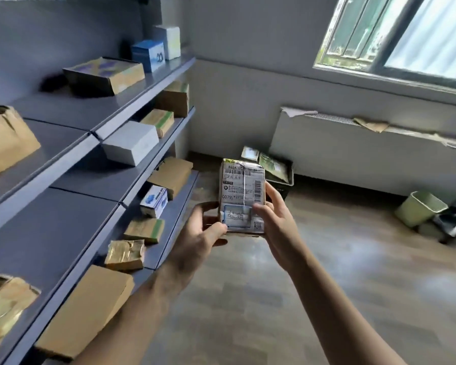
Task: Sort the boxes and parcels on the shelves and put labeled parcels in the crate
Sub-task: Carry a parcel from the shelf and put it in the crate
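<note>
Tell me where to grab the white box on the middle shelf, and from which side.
Take the white box across two opposite side walls, coming in level from the open shelf front. It lies flat under the upper shelf, so a top-down reach looks cramped, and a taped brown box sits close behind it.

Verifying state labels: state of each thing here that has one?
labeled parcel, held upright in both hands, label toward the camera
left hand, grips the parcel's lower left edge
right hand, grips its right side
crate, on the floor, holding parcels
green bin, upright
white box, closed, on the middle shelf
</note>
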Demonstrator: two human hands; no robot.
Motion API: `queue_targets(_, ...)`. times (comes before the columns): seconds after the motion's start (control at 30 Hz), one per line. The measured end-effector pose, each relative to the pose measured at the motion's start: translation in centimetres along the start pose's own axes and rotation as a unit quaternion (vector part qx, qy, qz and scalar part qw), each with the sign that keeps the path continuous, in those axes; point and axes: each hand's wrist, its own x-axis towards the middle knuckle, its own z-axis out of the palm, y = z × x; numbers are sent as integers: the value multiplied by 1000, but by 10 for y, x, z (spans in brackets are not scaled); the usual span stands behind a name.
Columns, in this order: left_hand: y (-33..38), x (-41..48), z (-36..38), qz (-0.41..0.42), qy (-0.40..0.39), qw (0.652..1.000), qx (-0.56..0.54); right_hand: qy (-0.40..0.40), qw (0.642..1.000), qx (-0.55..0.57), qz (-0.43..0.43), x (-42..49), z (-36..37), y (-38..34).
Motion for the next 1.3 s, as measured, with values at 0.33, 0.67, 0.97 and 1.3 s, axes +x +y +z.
queue_targets(0.33, -11, 204, 91, -31, -46, 997, 46, 93, 994, 41, 43, 166, -124, 23)
queue_targets(0.67, 3, 419, 209, -65, -30, 995, 68, 86, 993, 30, 69, 356, -277, -3)
queue_targets(0.97, -17, 576, 240, -100, 5, 993, 68, 33, 995, -22, 95, 508, -344, 20)
queue_targets(1.3, -48, 827, 246, -146, -43, 984, 95, 35, 979, -110, 171, 729, -415, 46)
